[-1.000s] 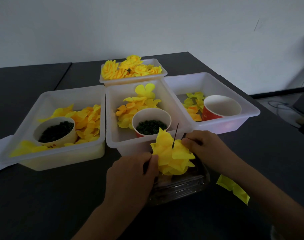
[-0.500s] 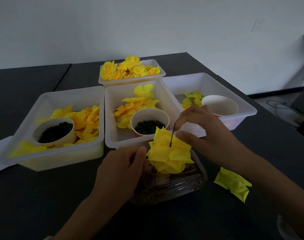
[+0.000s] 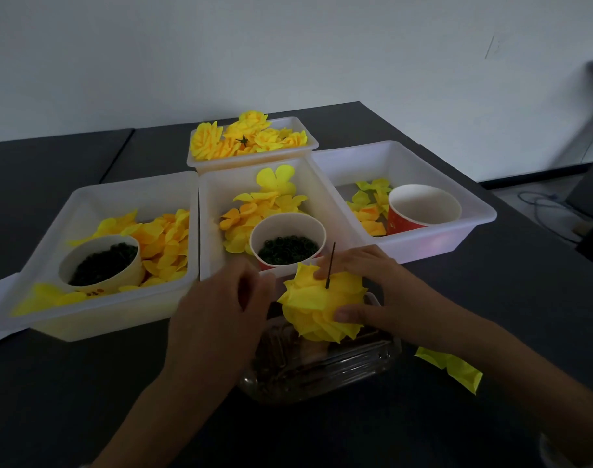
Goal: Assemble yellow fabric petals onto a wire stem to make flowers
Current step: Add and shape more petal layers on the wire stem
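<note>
Your half-built flower (image 3: 322,305) sits over the clear dish (image 3: 322,369), several petal layers already on the wire stem (image 3: 330,265). Your right hand (image 3: 373,292) cups and grasps it; your left hand (image 3: 221,309) hovers beside, fingers curled, its hold unclear. Finished flowers (image 3: 248,138) fill the far bin; loose petals (image 3: 163,238) remain.

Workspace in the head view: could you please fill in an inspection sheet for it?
Surface: dark table.
Job's things: yellow flower on a wire stem; petals in three white bins; finished flowers in the far bin.
Clutter: clear container under the flower; loose petal piece; three paper cups, two holding dark rings.
Grips: right hand holds the flower; left hand beside it, hold unclear.
Cables: a cable on the floor.
Surroundings: white wall.
</note>
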